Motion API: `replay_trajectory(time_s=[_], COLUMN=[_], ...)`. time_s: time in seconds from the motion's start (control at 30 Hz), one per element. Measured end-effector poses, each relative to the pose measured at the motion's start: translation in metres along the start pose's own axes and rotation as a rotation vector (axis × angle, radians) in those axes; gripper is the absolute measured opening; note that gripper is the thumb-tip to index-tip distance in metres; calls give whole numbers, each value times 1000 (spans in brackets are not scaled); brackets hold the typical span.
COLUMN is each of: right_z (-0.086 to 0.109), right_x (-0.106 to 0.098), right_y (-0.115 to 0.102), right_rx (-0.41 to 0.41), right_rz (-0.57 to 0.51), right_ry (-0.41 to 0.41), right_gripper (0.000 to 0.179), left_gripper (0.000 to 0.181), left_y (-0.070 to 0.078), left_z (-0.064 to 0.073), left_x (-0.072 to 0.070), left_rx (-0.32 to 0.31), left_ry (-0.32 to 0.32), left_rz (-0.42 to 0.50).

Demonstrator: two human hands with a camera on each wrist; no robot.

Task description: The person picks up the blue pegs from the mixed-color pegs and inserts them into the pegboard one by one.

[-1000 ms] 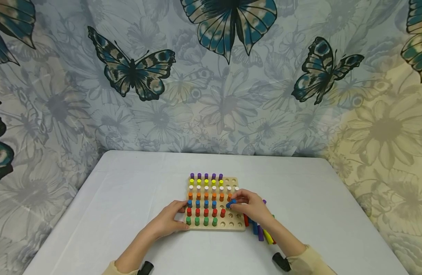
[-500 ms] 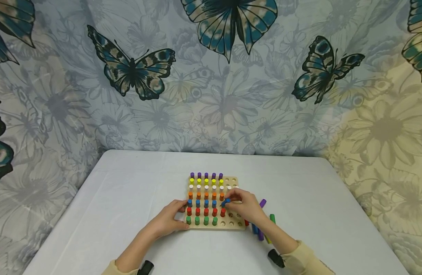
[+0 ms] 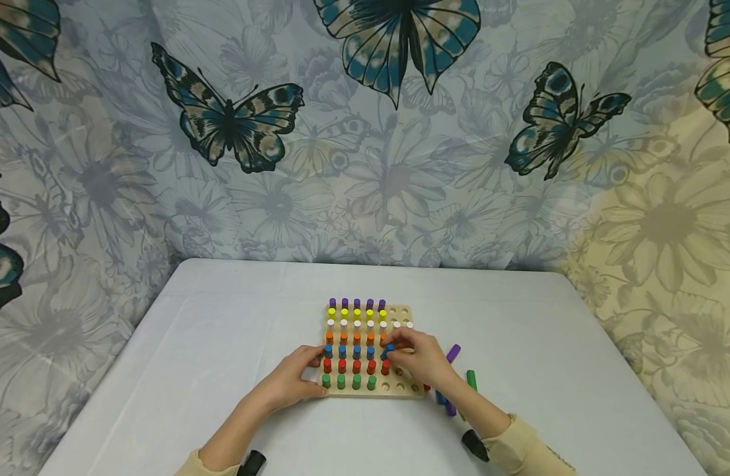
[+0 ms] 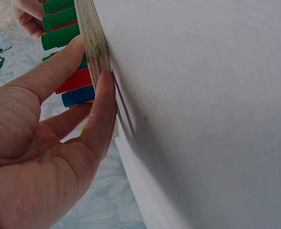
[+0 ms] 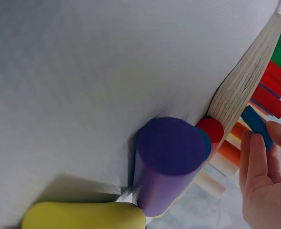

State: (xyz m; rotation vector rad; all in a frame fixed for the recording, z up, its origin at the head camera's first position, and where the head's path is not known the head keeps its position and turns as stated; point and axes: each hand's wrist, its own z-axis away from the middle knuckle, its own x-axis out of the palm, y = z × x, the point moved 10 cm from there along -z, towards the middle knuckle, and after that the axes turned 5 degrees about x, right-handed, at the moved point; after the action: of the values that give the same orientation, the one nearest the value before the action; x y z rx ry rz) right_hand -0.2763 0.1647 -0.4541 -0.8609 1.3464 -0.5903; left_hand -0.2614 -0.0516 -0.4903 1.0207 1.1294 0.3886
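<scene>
A wooden pegboard (image 3: 377, 395) on the table carries upright rows of coloured pegs: purple, yellow, white, orange, blue, red and green. My left hand (image 3: 290, 380) grips its left edge by the near corner, its thumb and fingers around the wooden edge (image 4: 95, 43). Between the thumb and fingers of my right hand (image 3: 424, 360) is a blue peg (image 5: 257, 125). That peg stands slightly tilted at the blue row, right of the other blue pegs (image 3: 357, 352). Whether its lower end is in a hole cannot be told.
Loose pegs lie right of the board, among them a purple peg (image 3: 453, 353), a green peg (image 3: 471, 380) and, in the right wrist view, a yellow peg (image 5: 83, 215). My right forearm covers part of this pile. A white cloth (image 3: 252, 297) covers the table.
My right hand has moved left with the blue peg, to the place right of the blue row's other pegs. The peg has tipped more upright. My left hand has stayed still.
</scene>
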Motion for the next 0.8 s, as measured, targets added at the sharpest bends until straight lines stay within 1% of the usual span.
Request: replay_trajectory(time_s=[0.13, 0.4, 0.67, 0.8], right_z=[0, 2, 2, 2], right_x=[1, 3, 3, 4], right_y=[-1, -6, -9, -7], right_rx=[-23, -64, -80, -71], right_rz=[8, 35, 44, 52], right_ry=[-2, -4, -6, -8], right_gripper=[17, 17, 17, 17], left_gripper=[79, 79, 79, 79], left_y=[0, 2, 2, 2], left_z=[0, 1, 1, 1], left_x=[0, 0, 0, 0], left_rx=[-3, 14, 17, 19], left_ry=[1, -4, -3, -5], left_rz=[4, 12, 7, 2])
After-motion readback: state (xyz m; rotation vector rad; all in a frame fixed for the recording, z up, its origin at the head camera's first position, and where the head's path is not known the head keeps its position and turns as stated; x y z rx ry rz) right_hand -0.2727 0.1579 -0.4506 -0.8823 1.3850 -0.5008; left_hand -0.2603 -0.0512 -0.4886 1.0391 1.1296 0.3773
